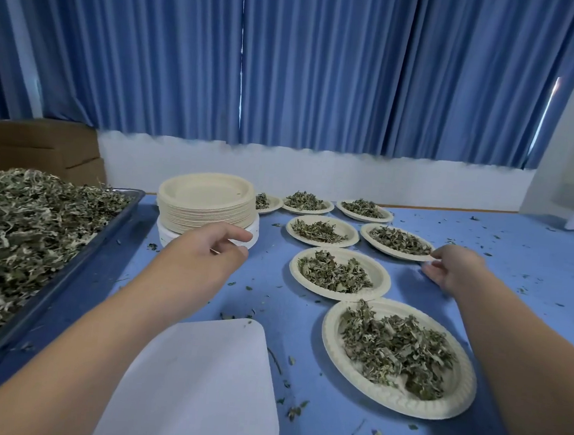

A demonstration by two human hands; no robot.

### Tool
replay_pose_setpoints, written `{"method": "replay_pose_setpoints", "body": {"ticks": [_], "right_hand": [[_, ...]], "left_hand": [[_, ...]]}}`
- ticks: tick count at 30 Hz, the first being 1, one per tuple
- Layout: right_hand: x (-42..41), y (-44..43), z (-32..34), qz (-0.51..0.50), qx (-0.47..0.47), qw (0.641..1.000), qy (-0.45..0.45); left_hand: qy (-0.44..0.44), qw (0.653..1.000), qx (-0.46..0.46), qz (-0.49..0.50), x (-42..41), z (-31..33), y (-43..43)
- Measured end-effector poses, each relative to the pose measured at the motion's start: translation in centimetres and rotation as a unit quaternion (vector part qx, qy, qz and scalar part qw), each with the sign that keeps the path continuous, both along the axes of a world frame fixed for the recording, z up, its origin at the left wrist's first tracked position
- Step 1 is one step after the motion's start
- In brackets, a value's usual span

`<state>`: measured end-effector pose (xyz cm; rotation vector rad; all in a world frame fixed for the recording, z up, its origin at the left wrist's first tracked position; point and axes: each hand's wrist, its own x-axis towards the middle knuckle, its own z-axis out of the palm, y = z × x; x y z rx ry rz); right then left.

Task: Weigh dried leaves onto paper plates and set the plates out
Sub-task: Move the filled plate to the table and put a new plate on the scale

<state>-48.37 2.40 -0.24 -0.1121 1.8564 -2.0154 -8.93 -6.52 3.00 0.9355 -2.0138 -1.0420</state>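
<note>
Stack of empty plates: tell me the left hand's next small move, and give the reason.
Probably lift the top plate off the stack of empty plates. The left hand is beside the stack, holding nothing, while the right hand pinches the rim of a filled plate lying on the table among the other filled ones, so a fresh plate seems due.

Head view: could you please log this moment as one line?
left hand near plate stack, empty | right hand at filled plate rim
</note>
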Motion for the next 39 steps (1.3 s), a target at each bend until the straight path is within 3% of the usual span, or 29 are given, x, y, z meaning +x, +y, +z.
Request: {"method": "replay_pose_setpoints", "body": {"ticks": [12,18,22,26,30,34,37,39], "right_hand": [[2.2,0.9,0.9,0.067,0.043,0.996,-0.027],[6.2,2.3,3.2,0.138,0.003,0.99,-0.01],[11.4,2.0,5.5,0.221,-0.046,0.974,-0.003],[17.1,1.0,7.1,0.282,-0.071,0.957,0.008],[23.5,-1.0,7.8,0.351,-0.026,0.934,0.064],[28.8,-4.6,8.3,0.356,0.122,0.871,0.315],[30.7,-7.3,8.4,0.286,0.243,0.749,0.547],[31.0,-9.0,8.2,0.277,0.27,0.686,0.617]], "left_hand": [[0.007,1.0,-0.007,-0.014,-0.4,0.2,0.9],[0.024,0.999,-0.025,-0.031,0.3,2.9,2.1],[0.047,0.996,-0.077,0.012,4.9,4.6,2.2],[-0.041,0.989,-0.112,0.091,11.2,2.9,2.4],[-0.093,0.987,-0.072,0.11,15.5,0.1,3.0],[-0.113,0.988,-0.068,0.084,16.1,-1.3,2.5],[-0.154,0.983,-0.079,0.064,16.1,-2.1,2.2],[-0.181,0.977,-0.093,0.061,16.2,-2.3,1.9]]}}
